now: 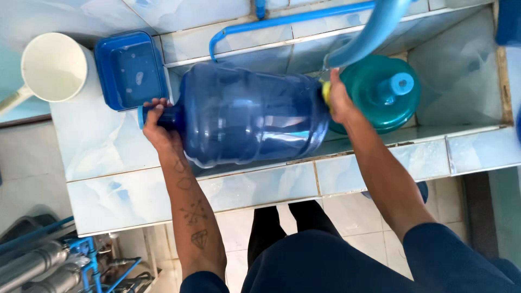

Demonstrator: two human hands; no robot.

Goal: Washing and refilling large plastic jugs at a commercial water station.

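Large blue water bottle (252, 114) lies sideways over the tiled basin's front ledge (325, 173). Left hand (160, 127) fingers wrap its neck; right hand (339, 97) presses a yellow sponge (325, 91) against its base, steadying it.

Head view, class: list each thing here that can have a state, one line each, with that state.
Large blue water jug: on its side across the tiled basin edge, held at both ends.
Left hand: closed around the jug's neck.
Right hand: pressed on the jug's base, with something yellow.
Teal jug: in the basin, blue cap on.
Blue tub: open, wet inside.
White scoop: looks empty.
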